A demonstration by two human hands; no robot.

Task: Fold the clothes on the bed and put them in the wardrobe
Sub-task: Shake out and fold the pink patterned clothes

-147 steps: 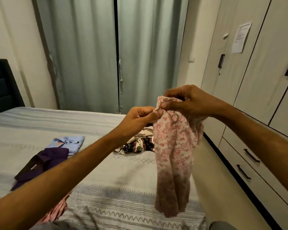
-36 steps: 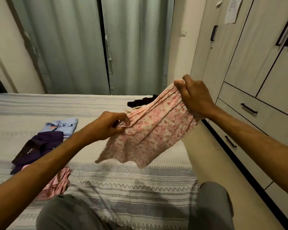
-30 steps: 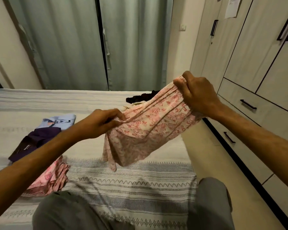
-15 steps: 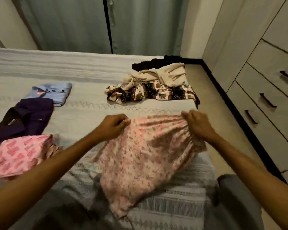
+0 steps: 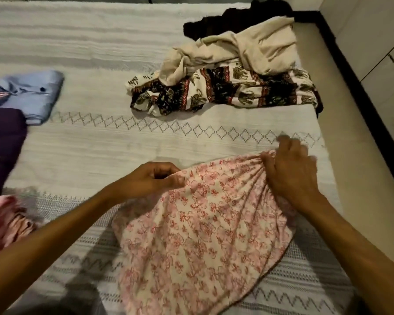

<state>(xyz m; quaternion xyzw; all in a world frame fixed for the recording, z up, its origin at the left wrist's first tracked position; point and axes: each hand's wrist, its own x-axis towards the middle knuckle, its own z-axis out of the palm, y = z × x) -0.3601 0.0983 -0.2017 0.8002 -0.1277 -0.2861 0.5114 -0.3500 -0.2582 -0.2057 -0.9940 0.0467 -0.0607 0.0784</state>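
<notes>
A pink floral garment (image 5: 198, 235) lies spread on the white bedspread (image 5: 96, 144), its gathered waistband pointing away from me. My left hand (image 5: 155, 178) pinches the left end of the waistband. My right hand (image 5: 291, 171) grips the bunched right end. An unfolded heap sits further back: a cream cloth (image 5: 237, 48), an elephant-print garment (image 5: 225, 92) and a black garment (image 5: 232, 19). The wardrobe's drawers (image 5: 387, 71) run along the right edge.
Folded clothes line the left side: a light blue shirt (image 5: 27, 94), a dark purple garment (image 5: 2, 146) and a pink garment (image 5: 2, 221). A strip of floor (image 5: 350, 123) separates the bed from the wardrobe.
The floral garment came down from the air onto the bed and now lies flat. Both hands lowered with it, still on the waistband. My view tilted down toward the bed.
</notes>
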